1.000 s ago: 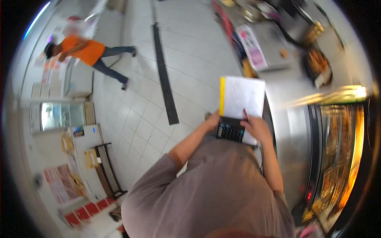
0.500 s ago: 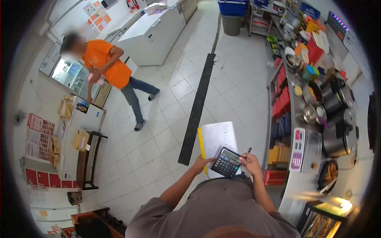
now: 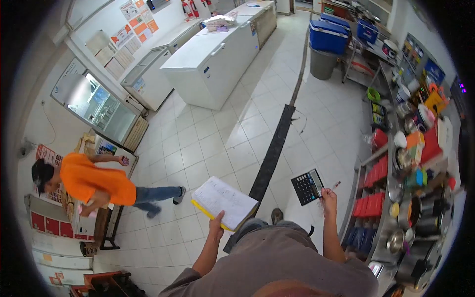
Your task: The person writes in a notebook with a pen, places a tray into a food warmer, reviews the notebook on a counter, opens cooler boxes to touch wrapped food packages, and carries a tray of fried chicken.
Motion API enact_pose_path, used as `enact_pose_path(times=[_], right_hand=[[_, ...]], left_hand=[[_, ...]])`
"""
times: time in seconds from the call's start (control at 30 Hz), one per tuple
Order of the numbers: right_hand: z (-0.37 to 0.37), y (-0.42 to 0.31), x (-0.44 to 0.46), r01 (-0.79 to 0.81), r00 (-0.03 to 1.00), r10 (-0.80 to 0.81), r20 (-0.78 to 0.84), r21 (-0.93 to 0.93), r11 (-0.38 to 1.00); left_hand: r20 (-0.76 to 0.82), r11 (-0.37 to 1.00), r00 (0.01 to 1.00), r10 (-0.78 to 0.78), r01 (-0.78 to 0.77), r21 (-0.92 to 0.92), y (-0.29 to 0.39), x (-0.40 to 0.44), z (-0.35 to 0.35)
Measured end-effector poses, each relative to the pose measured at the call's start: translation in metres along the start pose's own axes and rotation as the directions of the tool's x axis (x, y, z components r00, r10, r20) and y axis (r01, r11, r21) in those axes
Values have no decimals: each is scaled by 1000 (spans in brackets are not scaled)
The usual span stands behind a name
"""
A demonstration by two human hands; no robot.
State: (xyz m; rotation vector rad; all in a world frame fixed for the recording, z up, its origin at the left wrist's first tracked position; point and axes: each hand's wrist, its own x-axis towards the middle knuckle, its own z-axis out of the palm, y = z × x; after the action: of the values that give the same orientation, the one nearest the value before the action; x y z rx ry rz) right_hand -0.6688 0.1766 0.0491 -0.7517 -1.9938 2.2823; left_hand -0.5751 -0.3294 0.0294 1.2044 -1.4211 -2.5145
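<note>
My left hand (image 3: 216, 227) grips the lower edge of a notebook (image 3: 223, 200) with a yellow edge, its page covered in handwriting. Out to the right, my right hand (image 3: 328, 200) is closed on the corner of a black calculator (image 3: 308, 187) with a grey display. A pen (image 3: 336, 185) also sticks out from the fingers of that hand. The notebook and the calculator are apart, with floor showing between them.
A person in an orange shirt (image 3: 96, 180) walks at the left. White chest freezers (image 3: 198, 74) stand beyond. A counter crowded with pots (image 3: 396, 241) and bowls runs along the right. A black strip (image 3: 272, 153) crosses the tiled floor.
The calculator has come off the notebook and moved right with my right hand. My left hand has carried the notebook left. The person in orange has moved nearer, and my view has turned.
</note>
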Motion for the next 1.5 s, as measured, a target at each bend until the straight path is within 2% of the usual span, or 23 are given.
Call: enact_pose_path(times=[0.07,0.23,0.3,0.37,0.5,0.63,0.7,0.77,0.83,0.93,1.1,1.13,1.27,1.33,1.47,1.5], right_hand=[[52,-44,67,21,997,-19,74,-37,999],[213,-123,216,15,926,-10,377,-10,1000],[267,-133,259,14,923,-1,385,-30,999],[320,-143,311,2,918,-2,397,1,1000],[392,-153,379,-148,941,94,326,146,978],[408,-144,470,-106,986,99,134,53,993],[413,-174,496,-85,996,85,20,-17,996],[396,-154,557,-16,995,13,-102,-20,1000],[393,-163,598,-36,986,32,-166,-19,999],[412,-159,658,-77,964,86,-252,45,996],[492,-238,794,-169,936,191,-295,98,981],[492,-224,841,-80,966,104,-238,108,991],[572,-288,964,6,994,-2,-111,36,999],[624,-334,1021,-35,999,35,-15,14,999],[732,-390,1138,146,972,-108,210,-174,974],[760,-402,1159,148,964,-104,246,-168,975]], left_hand=[[-101,995,994,52,-59,-77,26,26,19],[-194,961,977,93,-139,-240,71,119,53],[-240,949,970,35,-107,-296,85,165,62],[-214,923,976,51,-128,-363,110,222,84],[-209,916,975,70,-145,-373,188,339,144],[-90,948,986,142,-161,-275,290,454,233],[-51,966,980,193,-199,-162,333,508,279],[26,968,972,232,-228,-105,369,561,335],[90,973,969,230,-227,-35,405,607,394],[68,975,975,213,-217,55,434,681,456],[55,978,979,197,-200,59,469,773,566],[54,980,981,186,-189,63,475,788,584],[30,986,987,157,-158,54,515,859,637],[-4,981,981,193,-193,30,543,890,663],[-41,957,956,289,-290,3,613,964,705],[-50,948,947,319,-319,5,628,987,709]])
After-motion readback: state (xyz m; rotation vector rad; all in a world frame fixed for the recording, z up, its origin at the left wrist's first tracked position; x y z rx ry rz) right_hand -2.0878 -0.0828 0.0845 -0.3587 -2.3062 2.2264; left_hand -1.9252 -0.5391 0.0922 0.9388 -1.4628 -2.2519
